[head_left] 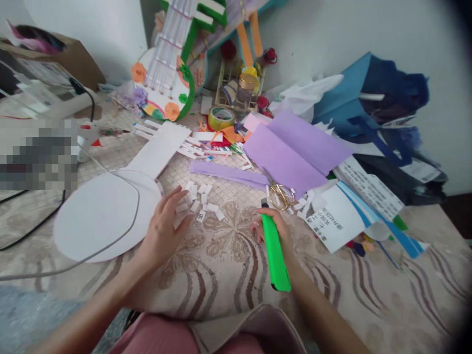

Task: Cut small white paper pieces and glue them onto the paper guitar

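In the head view, my right hand is wrapped round a long, bright green tool with dark ends. Its exact kind does not show. My left hand holds nothing, fingers apart, just above the tabletop. Beside its fingertips lie several small white cut pieces, one with a printed character. A white guitar-shaped board, with a round body and a straight neck, lies to the left of that hand. Gold-handled scissors rest just beyond my right hand.
A grey cable crosses the white board. Purple sheets, a folded purple strip and yellow tape lie farther back. A decorated paper guitar leans behind. Printed card and a blue bag are at right.
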The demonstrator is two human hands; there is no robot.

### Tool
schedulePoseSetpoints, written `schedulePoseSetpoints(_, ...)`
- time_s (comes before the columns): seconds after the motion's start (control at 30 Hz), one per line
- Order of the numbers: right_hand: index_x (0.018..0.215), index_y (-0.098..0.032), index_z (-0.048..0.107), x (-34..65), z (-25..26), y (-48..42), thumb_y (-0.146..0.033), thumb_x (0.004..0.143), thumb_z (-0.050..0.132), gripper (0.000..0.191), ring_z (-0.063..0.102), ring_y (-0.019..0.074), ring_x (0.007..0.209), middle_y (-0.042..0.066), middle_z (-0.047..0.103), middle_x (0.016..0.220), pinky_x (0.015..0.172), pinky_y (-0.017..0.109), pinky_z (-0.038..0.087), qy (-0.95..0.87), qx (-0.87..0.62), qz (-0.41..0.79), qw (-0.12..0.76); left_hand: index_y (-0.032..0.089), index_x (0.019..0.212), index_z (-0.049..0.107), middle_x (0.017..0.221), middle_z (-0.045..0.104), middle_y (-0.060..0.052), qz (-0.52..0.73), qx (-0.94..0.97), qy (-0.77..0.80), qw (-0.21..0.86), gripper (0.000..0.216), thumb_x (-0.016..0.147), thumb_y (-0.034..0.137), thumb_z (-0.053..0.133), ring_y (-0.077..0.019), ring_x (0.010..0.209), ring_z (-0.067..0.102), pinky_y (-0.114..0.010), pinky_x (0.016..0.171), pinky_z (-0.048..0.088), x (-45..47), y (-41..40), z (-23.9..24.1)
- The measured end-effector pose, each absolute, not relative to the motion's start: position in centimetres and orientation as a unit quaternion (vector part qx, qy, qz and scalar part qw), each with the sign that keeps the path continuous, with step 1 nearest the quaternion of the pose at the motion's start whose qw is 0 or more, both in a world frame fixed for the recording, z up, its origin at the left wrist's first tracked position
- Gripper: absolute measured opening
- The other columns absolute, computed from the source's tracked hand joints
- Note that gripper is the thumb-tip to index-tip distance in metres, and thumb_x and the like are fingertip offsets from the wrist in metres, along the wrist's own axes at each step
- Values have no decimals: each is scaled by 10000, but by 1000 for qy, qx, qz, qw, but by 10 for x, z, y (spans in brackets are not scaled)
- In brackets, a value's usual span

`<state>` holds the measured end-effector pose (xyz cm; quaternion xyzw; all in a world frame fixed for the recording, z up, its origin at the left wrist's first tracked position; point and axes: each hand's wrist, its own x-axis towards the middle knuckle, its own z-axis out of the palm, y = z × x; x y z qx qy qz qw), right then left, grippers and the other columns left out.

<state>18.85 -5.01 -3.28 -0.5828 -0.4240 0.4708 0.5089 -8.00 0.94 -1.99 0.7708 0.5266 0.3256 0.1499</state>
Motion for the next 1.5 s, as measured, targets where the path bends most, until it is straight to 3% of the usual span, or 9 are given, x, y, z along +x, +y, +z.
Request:
schedulePoseSetpoints(0.1, 1067, -291, 589, 190, -37, -50, -252, 826, 639, 250, 542, 100, 534, -41, 596, 723, 517, 238, 454, -415, -567, 488, 518, 192, 1368, 415, 1476, 412, -155, 327, 753, 529, 215, 517, 878, 255, 570, -307, 1380, 389, -540, 1121, 366, -76, -6, -27)
schedulePoseSetpoints(0.23, 1040, -283, 611, 190, -37, -49, -265, 811, 665, 236, 500, 81, 489, -52, 571, 702, 520, 242, 467, -434, -574, 472, 510, 245, 1404, 352, 1474, 424, -103, 403, 685, 478, 374, 520, 916, 259, 529, -234, 1381, 405, -448, 1139, 383, -68, -14, -25)
schedulePoseSetpoints(0.53, 1087, -264, 604, 193, -38, -53, -260, 849, 594, 239, 570, 129, 533, -35, 586, 665, 505, 259, 476, -469, -580, 469, 473, 140, 1388, 360, 1438, 449, -193, 336, 729, 544, 245, 538, 909, 328, 517, -308, 1366, 403, -547, 1124, 338, -65, 34, -31)
schedulePoseSetpoints(0.77, 1094, -278, 607, 192, -41, -59, -227, 864, 567, 239, 572, 133, 565, -19, 628, 725, 532, 263, 466, -477, -571, 479, 466, 201, 1419, 335, 1458, 442, -122, 382, 719, 474, 334, 459, 991, 359, 393, -202, 1361, 422, -392, 1133, 364, -54, 28, -26)
schedulePoseSetpoints(0.9, 1102, -285, 592, 191, -42, -60, -238, 862, 569, 246, 601, 144, 602, -12, 637, 756, 500, 249, 459, -447, -560, 494, 493, 137, 1443, 291, 1470, 405, -201, 332, 746, 512, 265, 659, 919, 457, 530, -293, 1395, 362, -492, 1140, 320, -59, 32, -29)
schedulePoseSetpoints(1.07, 1105, -255, 568, 193, -37, -57, -275, 848, 615, 262, 539, 120, 492, -24, 633, 676, 468, 246, 449, -442, -580, 463, 504, 113, 1477, 275, 1565, 138, -290, 197, 819, 504, 191, 1139, 600, 624, 792, -482, 1443, 83, -677, 1122, 151, -37, 34, -28)
schedulePoseSetpoints(1.13, 1094, -250, 567, 193, -35, -56, -282, 851, 618, 251, 523, 111, 471, -25, 631, 670, 463, 244, 444, -442, -583, 458, 505, 139, 1442, 363, 1567, 164, -268, 179, 825, 509, 168, 1059, 594, 587, 812, -498, 1430, 131, -693, 1109, 165, -24, 33, -27)
schedulePoseSetpoints(1.3, 1078, -263, 573, 192, -32, -57, -281, 856, 598, 224, 601, 152, 562, -31, 604, 630, 475, 255, 449, -445, -576, 454, 514, 164, 1179, 614, 1359, 553, -150, 233, 833, 487, 118, 328, 856, 218, 605, -337, 1327, 436, -560, 1097, 360, -22, 39, -30)
schedulePoseSetpoints(1.5, 1076, -269, 570, 194, -27, -58, -262, 846, 593, 231, 631, 165, 620, -38, 575, 623, 482, 254, 448, -443, -568, 442, 535, 153, 1104, 649, 1266, 623, -111, 276, 814, 505, 75, 251, 908, 185, 496, -309, 1290, 469, -528, 1079, 397, -45, 57, -31)
